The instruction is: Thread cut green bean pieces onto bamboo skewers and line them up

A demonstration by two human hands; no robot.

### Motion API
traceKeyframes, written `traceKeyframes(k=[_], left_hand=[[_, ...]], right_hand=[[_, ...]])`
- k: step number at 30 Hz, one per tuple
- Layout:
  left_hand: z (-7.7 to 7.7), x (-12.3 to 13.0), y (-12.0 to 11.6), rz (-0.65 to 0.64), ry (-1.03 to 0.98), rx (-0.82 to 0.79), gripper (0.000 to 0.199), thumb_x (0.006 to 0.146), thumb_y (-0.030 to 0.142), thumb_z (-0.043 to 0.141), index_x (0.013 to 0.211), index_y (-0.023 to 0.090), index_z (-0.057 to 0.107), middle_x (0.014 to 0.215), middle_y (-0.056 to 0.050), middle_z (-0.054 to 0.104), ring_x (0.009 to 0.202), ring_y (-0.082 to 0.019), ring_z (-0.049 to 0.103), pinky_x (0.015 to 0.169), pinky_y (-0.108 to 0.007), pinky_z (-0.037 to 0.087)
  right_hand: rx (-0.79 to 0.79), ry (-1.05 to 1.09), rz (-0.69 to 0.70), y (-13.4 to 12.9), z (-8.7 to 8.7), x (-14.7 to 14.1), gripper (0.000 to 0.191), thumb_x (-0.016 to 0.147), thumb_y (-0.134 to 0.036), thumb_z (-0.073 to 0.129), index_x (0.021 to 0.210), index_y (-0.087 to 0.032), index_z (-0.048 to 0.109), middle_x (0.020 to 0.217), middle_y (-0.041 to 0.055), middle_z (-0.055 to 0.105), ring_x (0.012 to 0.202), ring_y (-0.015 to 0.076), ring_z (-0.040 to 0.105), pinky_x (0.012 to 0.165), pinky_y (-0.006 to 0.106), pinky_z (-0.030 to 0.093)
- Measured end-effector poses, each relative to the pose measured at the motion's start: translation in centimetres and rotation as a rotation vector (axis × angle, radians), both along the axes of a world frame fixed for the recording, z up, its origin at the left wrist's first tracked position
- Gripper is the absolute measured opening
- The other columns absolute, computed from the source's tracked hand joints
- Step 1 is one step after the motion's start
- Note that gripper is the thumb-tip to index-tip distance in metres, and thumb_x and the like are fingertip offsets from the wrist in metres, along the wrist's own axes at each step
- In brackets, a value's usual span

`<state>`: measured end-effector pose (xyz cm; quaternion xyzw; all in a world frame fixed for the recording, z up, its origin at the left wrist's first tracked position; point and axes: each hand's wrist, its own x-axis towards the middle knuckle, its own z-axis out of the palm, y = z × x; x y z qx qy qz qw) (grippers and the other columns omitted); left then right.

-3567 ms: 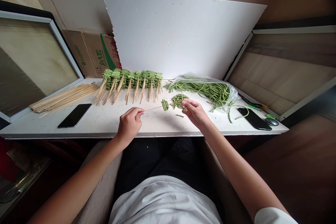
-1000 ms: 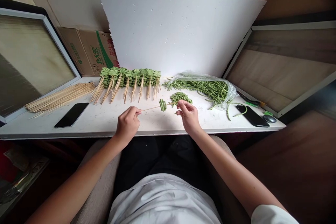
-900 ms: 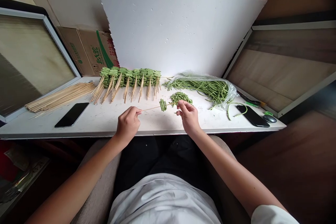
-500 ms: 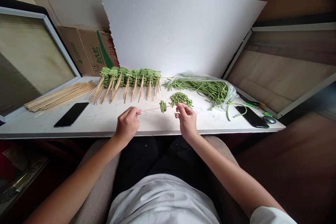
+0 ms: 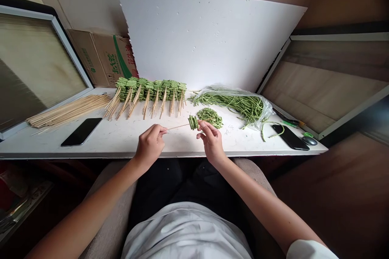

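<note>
My left hand (image 5: pixel 151 142) is closed on the left end of a thin wooden skewer (image 5: pixel 178 127). Several short green bean pieces (image 5: pixel 193 122) sit side by side across the skewer near its right end. My right hand (image 5: pixel 212 139) has thumb and forefinger pinched at that end, beside the bean pieces; exactly what lies between the fingertips is too small to tell. Just behind it is a pile of cut bean pieces (image 5: pixel 212 116) on the white table (image 5: pixel 115 139).
Filled bean skewers (image 5: pixel 152 91) are stacked at the back left. Bare skewers (image 5: pixel 69 109) and a phone (image 5: pixel 81 132) lie at the left. Long beans in a plastic bag (image 5: pixel 243 103), another phone (image 5: pixel 290 136) and a mouse (image 5: pixel 309 141) are at the right.
The bean pieces have moved right, to beside my right fingertips. My right hand has come slightly left, and my left hand has shifted a little right with the skewer.
</note>
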<state>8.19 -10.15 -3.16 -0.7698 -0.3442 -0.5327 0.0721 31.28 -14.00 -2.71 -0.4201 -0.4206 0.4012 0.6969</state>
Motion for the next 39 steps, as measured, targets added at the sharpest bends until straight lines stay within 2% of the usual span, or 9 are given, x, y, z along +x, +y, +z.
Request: traceKeyframes(k=[3, 7, 14, 19, 25, 32, 36, 39], left_hand=[[-0.2, -0.2, 0.4, 0.018, -0.007, -0.008, 0.025, 0.092, 0.001, 0.052, 0.086, 0.021, 0.063, 0.086, -0.003, 0.078, 0.083, -0.019, 0.078, 0.073, -0.027, 0.060], [-0.3, -0.3, 0.6, 0.013, -0.007, -0.031, 0.022, 0.096, 0.005, 0.053, 0.087, 0.021, 0.064, 0.087, -0.003, 0.079, 0.083, -0.019, 0.078, 0.073, -0.027, 0.060], [-0.8, -0.1, 0.6, -0.023, 0.008, -0.035, 0.021, 0.098, 0.006, 0.053, 0.090, 0.021, 0.064, 0.090, -0.004, 0.079, 0.085, -0.019, 0.078, 0.074, -0.027, 0.060], [-1.1, 0.0, 0.7, -0.052, 0.016, -0.022, 0.022, 0.098, 0.004, 0.051, 0.091, 0.020, 0.065, 0.089, -0.004, 0.078, 0.086, -0.017, 0.077, 0.075, -0.025, 0.059], [-0.9, 0.1, 0.5, -0.056, -0.049, -0.136, 0.022, 0.096, 0.006, 0.051, 0.091, 0.020, 0.068, 0.082, -0.001, 0.077, 0.076, -0.016, 0.076, 0.071, -0.025, 0.058], [-0.7, -0.2, 0.9, -0.017, -0.079, -0.170, 0.019, 0.097, 0.013, 0.053, 0.090, 0.020, 0.069, 0.083, -0.002, 0.078, 0.072, -0.018, 0.074, 0.072, -0.028, 0.057], [-1.0, -0.5, 1.3, -0.001, -0.080, -0.179, 0.018, 0.098, 0.014, 0.053, 0.091, 0.020, 0.069, 0.084, -0.002, 0.078, 0.073, -0.018, 0.074, 0.073, -0.029, 0.056], [-1.1, -0.6, 1.5, -0.001, -0.078, -0.183, 0.017, 0.098, 0.015, 0.054, 0.092, 0.020, 0.069, 0.085, -0.002, 0.078, 0.074, -0.018, 0.074, 0.074, -0.029, 0.056]], right_hand=[[0.009, 0.042, 0.047, 0.2, 0.1, 0.5, 0.027, 0.085, -0.043, 0.072, 0.101, -0.024, 0.083, 0.104, 0.0084, 0.077, 0.098, 0.0246, 0.067, 0.068, 0.032, 0.052], [-0.028, 0.017, 0.083, 0.9, -0.2, 1.4, 0.025, 0.083, -0.036, 0.072, 0.102, -0.025, 0.084, 0.102, 0.0078, 0.077, 0.097, 0.0228, 0.066, 0.070, 0.031, 0.050], [-0.023, -0.109, 0.085, 1.5, -0.7, 1.5, 0.027, 0.080, -0.048, 0.086, 0.092, -0.024, 0.083, 0.104, 0.0060, 0.077, 0.091, 0.0207, 0.064, 0.071, 0.030, 0.049], [-0.029, -0.107, 0.061, 1.4, -0.7, 1.3, 0.030, 0.077, -0.052, 0.088, 0.088, -0.024, 0.082, 0.100, 0.0055, 0.076, 0.089, 0.0212, 0.063, 0.071, 0.032, 0.049], [-0.002, -0.114, 0.081, 1.6, -0.8, 1.7, 0.027, 0.082, -0.051, 0.085, 0.085, -0.025, 0.083, 0.093, 0.0055, 0.075, 0.089, 0.0214, 0.064, 0.072, 0.033, 0.048], [-0.057, 0.115, 0.113, 2.3, 0.1, 3.2, 0.028, 0.074, -0.042, 0.091, 0.096, -0.026, 0.084, 0.095, 0.0054, 0.077, 0.099, 0.0238, 0.068, 0.072, 0.032, 0.049], [-0.103, 0.232, 0.232, 2.3, 0.9, 3.9, 0.030, 0.076, -0.037, 0.089, 0.104, -0.027, 0.082, 0.094, 0.0029, 0.074, 0.092, 0.0193, 0.066, 0.070, 0.029, 0.050], [-0.148, 0.333, 0.313, 2.3, 1.3, 3.9, 0.027, 0.077, -0.033, 0.086, 0.103, -0.026, 0.079, 0.088, -0.0004, 0.071, 0.086, 0.0161, 0.065, 0.069, 0.026, 0.050]])
